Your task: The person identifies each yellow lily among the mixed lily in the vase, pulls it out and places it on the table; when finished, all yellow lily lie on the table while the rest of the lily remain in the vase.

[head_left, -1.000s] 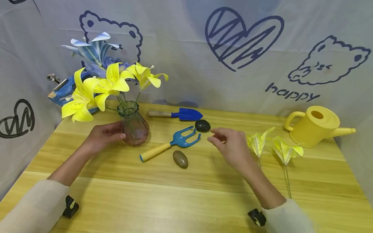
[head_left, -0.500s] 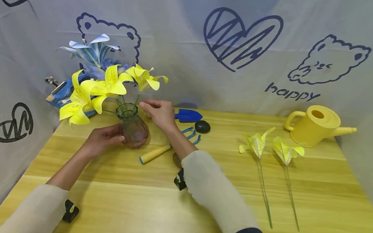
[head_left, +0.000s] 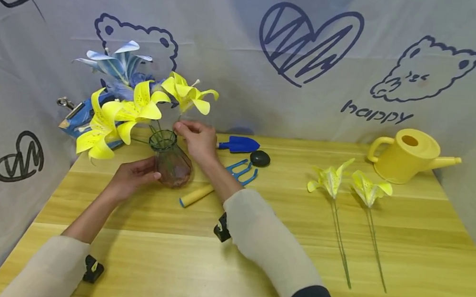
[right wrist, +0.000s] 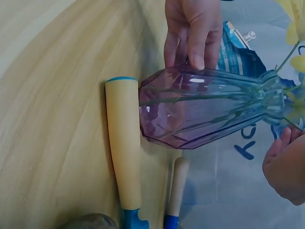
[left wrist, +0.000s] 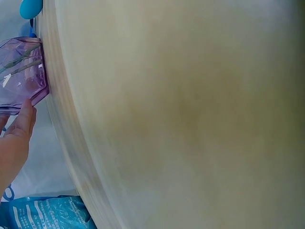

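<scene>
A faceted glass vase (head_left: 174, 170), purple below and greenish at the neck, stands on the wooden table. My left hand (head_left: 131, 179) holds its side, thumb in front and fingers behind, as the left wrist view shows on the purple glass (left wrist: 21, 74). Just above the rim, my right hand (head_left: 199, 141) pinches the stem of a yellow lily (head_left: 188, 95). In the right wrist view, green stems (right wrist: 205, 98) run down inside the vase. Other yellow lilies (head_left: 140, 105) lean left from its mouth. Some right fingertips are hidden behind the stem area.
Right of the vase lie a blue hand fork (head_left: 196, 196), a blue trowel (head_left: 240, 144) and a black stone (head_left: 260, 159). Two yellow lilies (head_left: 330, 180) lie farther right, before a yellow watering can (head_left: 407, 157). A blue bag (head_left: 81, 121) and blue flower (head_left: 119, 63) are behind left.
My right hand has come left from beside the black stone to the vase's mouth and taken a lily stem. That lily has risen slightly. My left hand stays on the vase.
</scene>
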The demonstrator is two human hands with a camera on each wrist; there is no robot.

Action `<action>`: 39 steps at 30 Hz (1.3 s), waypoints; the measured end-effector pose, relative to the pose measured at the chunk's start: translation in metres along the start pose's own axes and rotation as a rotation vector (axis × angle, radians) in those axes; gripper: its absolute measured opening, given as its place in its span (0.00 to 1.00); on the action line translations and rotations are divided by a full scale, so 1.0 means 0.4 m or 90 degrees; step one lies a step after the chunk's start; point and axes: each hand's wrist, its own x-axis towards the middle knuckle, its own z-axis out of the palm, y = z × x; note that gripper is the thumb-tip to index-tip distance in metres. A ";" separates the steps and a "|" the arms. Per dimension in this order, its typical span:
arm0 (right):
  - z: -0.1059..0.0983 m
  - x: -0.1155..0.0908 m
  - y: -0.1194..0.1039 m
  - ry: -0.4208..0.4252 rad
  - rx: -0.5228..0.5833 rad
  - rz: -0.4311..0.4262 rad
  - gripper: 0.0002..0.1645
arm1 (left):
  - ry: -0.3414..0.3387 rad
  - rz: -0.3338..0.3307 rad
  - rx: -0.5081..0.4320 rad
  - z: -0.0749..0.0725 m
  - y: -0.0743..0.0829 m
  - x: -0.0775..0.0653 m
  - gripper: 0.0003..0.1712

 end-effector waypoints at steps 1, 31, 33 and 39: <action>0.001 0.000 0.002 0.011 0.010 -0.017 0.12 | -0.001 0.001 -0.003 0.000 -0.003 0.002 0.35; -0.608 -0.305 -0.115 -0.039 -0.334 -0.154 0.10 | 0.001 0.006 0.031 -0.027 -0.072 0.022 0.38; -0.644 -0.332 -0.085 -0.077 -0.385 -0.111 0.10 | 0.002 0.011 0.034 -0.025 -0.070 0.023 0.37; -0.705 -0.376 0.000 -0.181 -0.461 0.015 0.10 | 0.006 0.008 0.022 -0.018 -0.068 0.027 0.37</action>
